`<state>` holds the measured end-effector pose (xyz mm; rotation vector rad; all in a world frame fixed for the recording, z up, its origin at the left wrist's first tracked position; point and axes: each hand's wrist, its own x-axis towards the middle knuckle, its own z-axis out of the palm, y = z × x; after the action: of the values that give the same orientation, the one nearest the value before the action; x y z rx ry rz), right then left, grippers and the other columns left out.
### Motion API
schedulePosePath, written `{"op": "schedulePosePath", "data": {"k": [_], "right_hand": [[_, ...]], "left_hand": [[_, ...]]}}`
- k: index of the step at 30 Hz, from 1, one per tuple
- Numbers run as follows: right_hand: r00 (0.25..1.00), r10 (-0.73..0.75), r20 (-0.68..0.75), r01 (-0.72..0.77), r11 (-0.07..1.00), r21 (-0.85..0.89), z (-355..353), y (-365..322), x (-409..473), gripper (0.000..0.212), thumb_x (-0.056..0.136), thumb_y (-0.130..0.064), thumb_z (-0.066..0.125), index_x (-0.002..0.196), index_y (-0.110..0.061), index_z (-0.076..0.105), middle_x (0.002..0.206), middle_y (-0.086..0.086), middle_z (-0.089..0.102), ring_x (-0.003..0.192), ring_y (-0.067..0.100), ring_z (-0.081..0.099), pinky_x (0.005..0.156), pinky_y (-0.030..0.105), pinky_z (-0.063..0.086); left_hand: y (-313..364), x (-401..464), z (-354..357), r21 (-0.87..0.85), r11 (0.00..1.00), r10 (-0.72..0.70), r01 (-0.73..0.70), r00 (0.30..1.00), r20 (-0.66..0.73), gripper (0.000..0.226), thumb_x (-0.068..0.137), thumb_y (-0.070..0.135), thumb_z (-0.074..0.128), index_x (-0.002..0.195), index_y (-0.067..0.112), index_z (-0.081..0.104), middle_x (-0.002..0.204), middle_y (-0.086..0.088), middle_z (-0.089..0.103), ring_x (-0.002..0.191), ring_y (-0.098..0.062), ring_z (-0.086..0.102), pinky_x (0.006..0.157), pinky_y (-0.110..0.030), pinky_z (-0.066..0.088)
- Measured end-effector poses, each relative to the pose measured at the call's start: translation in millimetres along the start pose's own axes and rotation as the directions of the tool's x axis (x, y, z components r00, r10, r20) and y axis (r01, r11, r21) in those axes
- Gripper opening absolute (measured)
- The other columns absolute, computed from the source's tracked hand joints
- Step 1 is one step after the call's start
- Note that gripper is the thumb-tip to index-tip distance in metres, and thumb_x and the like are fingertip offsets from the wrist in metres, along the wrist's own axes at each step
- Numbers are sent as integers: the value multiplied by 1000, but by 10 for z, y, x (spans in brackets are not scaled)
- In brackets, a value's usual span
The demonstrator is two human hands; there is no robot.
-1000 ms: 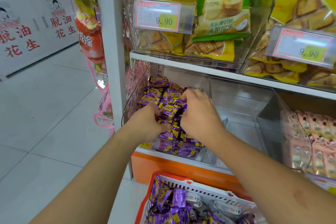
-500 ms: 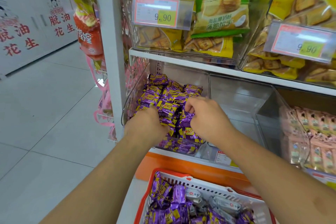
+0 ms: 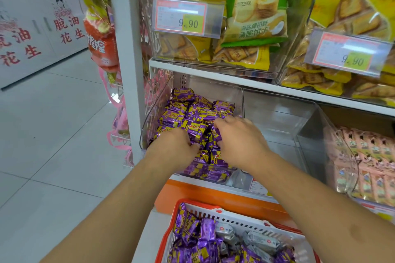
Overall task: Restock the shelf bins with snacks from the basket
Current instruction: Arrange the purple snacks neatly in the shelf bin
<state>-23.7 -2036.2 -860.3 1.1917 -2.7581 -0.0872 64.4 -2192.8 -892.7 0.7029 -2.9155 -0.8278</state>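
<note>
A clear shelf bin [image 3: 149, 117] on the lower shelf holds a heap of purple and yellow snack packs [image 3: 188, 111]. My left hand [image 3: 173, 147] lies on the front of the heap with its fingers curled into the packs. My right hand [image 3: 239, 141] is beside it, fingers curled around packs at the heap's middle. Below, a red and white basket [image 3: 235, 218] holds more purple packs [image 3: 192, 232] and some grey packs [image 3: 256, 239].
A clear bin [image 3: 277, 117] to the right of the purple heap has nothing in it. Pink snack packs [image 3: 363, 162] fill the bin beyond. Yellow and green biscuit bags [image 3: 254, 6] sit on the upper shelf behind price tags. Tiled floor [image 3: 53, 134] lies left.
The view has shifted a little. Both hands have drawn slightly back and down toward the front of the purple heap while still working among the packs.
</note>
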Motion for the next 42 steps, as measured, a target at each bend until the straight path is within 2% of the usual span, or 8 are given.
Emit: {"op": "schedulePosePath", "data": {"k": [5, 10, 15, 20, 28, 32, 38, 42], "right_hand": [[982, 163, -91, -127, 943, 307, -81, 65, -47, 25, 96, -15, 59, 119, -24, 61, 98, 2, 68, 88, 29, 65, 75, 37, 50], [931, 355, 89, -217, 340, 915, -165, 34, -44, 27, 102, -5, 54, 106, -28, 68, 93, 14, 70, 62, 22, 60, 61, 49, 55], [924, 297, 241, -253, 1, 967, -164, -78, -49, 22, 103, 1, 52, 111, -10, 70, 98, 20, 63, 75, 27, 65, 69, 45, 62], [937, 211, 279, -245, -173, 954, -119, -142, -13, 5, 98, -2, 62, 99, 1, 66, 100, 24, 61, 88, 31, 65, 71, 46, 64], [941, 225, 252, -316, 324, 892, -129, -270, 30, 30, 88, -18, 81, 111, -14, 62, 91, -3, 72, 62, 16, 66, 58, 27, 54], [985, 63, 162, -172, 481, 860, -5, -383, 40, 45, 80, -15, 88, 113, -34, 63, 101, 14, 68, 61, 19, 58, 59, 36, 53], [999, 0, 36, -25, 732, 680, 220, -567, 118, 42, 83, -23, 83, 123, -23, 70, 107, 3, 57, 84, 20, 64, 85, 31, 53], [1000, -24, 18, 8, 787, 616, 283, -699, 234, 11, 87, -31, 76, 82, -31, 66, 81, 7, 58, 86, 26, 52, 74, 34, 43]], "left_hand": [[-22, -70, -175, -33, 999, 2, -4, 996, -89, 17, 84, 18, 51, 81, 21, 67, 81, -2, 69, 78, -28, 63, 71, -33, 54], [80, -75, -255, -583, 811, -80, 43, 996, -39, 14, 98, 20, 56, 98, 25, 69, 87, -5, 74, 78, -29, 74, 78, -47, 63], [146, -120, -357, -833, 541, -55, 119, 993, 106, 17, 102, 32, 62, 108, 20, 73, 104, -16, 75, 89, -34, 76, 79, -47, 64], [71, -135, -387, -796, 605, -32, 11, 999, -11, 10, 100, 15, 65, 98, 13, 75, 98, -22, 72, 74, -30, 68, 71, -40, 64], [-46, -23, -382, -551, 834, -155, -8, 956, -249, 21, 95, 38, 71, 105, 22, 62, 88, 5, 66, 75, -15, 64, 62, -29, 44], [-150, 17, -401, -265, 963, -112, 45, 964, -242, 21, 97, 36, 68, 98, 15, 66, 77, 1, 63, 74, -18, 60, 58, -30, 41], [-271, 19, -366, -66, 993, -107, 95, 973, -206, 28, 100, 32, 63, 89, 6, 62, 80, -10, 64, 75, -32, 61, 57, -32, 39], [-272, 19, -360, 72, 997, 12, 3, 980, -200, 14, 97, 12, 57, 106, 10, 67, 101, -14, 66, 84, -29, 57, 69, -33, 44]]}}
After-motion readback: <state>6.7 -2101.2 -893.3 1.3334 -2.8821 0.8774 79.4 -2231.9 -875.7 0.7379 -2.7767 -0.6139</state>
